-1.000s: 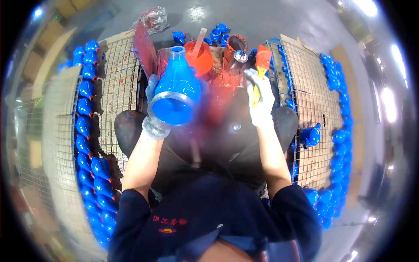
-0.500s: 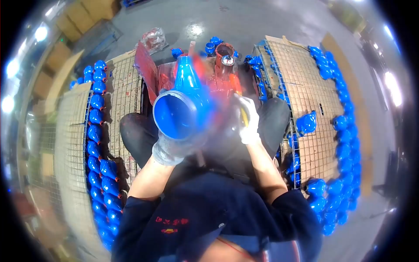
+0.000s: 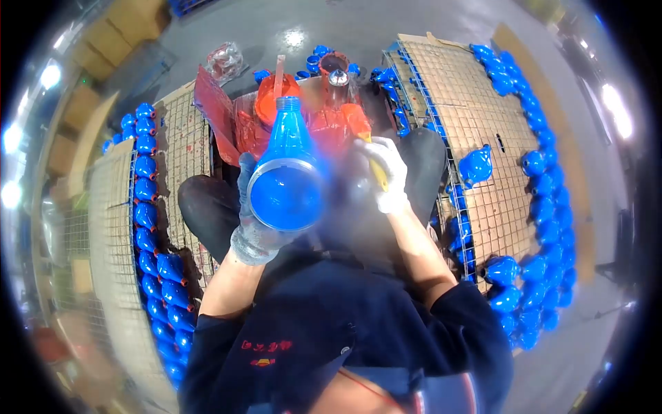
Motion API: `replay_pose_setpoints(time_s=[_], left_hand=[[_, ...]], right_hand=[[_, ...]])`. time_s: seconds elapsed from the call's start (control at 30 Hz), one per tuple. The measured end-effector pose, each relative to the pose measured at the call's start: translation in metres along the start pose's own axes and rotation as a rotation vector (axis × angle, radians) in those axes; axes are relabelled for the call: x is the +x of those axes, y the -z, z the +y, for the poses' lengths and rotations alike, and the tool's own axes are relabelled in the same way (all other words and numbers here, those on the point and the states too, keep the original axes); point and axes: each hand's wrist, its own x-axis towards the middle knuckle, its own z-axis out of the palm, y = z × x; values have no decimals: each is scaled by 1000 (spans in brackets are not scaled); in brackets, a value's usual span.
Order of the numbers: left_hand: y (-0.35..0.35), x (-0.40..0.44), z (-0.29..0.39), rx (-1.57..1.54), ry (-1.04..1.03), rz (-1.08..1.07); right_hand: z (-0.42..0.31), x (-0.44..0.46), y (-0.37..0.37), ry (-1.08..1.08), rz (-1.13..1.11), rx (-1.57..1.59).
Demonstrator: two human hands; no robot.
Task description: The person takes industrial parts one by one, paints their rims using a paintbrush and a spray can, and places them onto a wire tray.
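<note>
A glossy blue hollow part (image 3: 288,196) is gripped by my left hand (image 3: 256,234), which wears a grey-stained glove and wraps its left and lower side. The part's wide round opening faces me, and its narrow threaded neck points away. In my gloved right hand (image 3: 386,169) is a paintbrush (image 3: 357,123) with a yellow handle and red-orange bristles, held upright just right of the part. Beyond the part stands a red-orange container (image 3: 267,105) with a flat stick in it. A blurred patch hides the area between the hands.
Wire racks topped with cardboard (image 3: 183,131) (image 3: 458,90) flank my knees. Rows of blue parts (image 3: 146,215) (image 3: 545,207) line both sides, and one blue part (image 3: 476,165) sits alone on the right rack. A dark red-stained can (image 3: 334,63) and crumpled plastic (image 3: 225,62) lie ahead.
My right hand has lowered and come inward with the brush, nearer the blue part. The part has turned in my left hand, and the view has shifted.
</note>
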Motion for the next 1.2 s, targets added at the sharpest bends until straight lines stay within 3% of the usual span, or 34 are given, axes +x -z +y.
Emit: replay_pose_setpoints(time_s=[0.1,0.17,0.27,0.43,0.53,0.57,0.67,0.7,0.8,0.87,0.93,1.03,1.2], left_hand=[[10,-9,6,43,8,156],[16,-20,7,-111,-10,278],[23,-29,11,66,-8,61],[48,-49,23,29,-53,100],[46,-44,22,43,-78,-47],[45,-32,24,97,-64,-197],[45,-27,40,-32,84,-256],[64,-34,41,-124,91,-190],[68,-59,37,-403,-107,394],[58,-56,35,247,-294,471],[26,-41,40,901,-257,473],[41,-35,41,1804,-410,423],[18,-30,18,2466,-449,314]], right_hand=[[-9,7,4,-8,24,87],[-18,14,11,-67,-51,28],[-31,17,8,-427,18,419],[-36,40,6,-416,58,437],[-41,49,3,-516,109,499],[-31,48,4,-468,89,560],[-34,54,7,-405,41,538],[-36,58,6,-387,35,469],[-43,62,0,-625,185,528],[-28,65,0,-586,153,536],[-26,80,2,-665,141,720],[-38,111,5,-652,-95,559],[-40,148,-2,-489,-713,286]])
